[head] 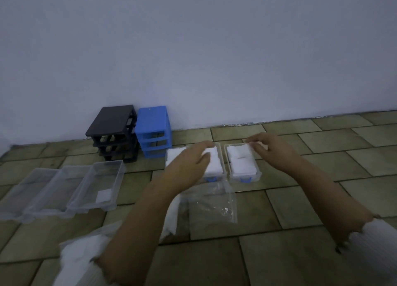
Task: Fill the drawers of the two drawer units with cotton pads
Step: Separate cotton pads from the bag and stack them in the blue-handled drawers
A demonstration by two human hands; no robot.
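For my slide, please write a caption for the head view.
Both hands, left hand and right hand, place cotton pads into two blue-handled drawers on tiled floor.

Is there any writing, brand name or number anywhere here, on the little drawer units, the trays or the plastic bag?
No text can be read.
Black drawer unit: plain, no label seen.
Blue drawer unit: a small mark on its top, too small to read.
Clear drawers: no print seen.
Plastic bag: small dark specks, too blurred to tell if they are print.
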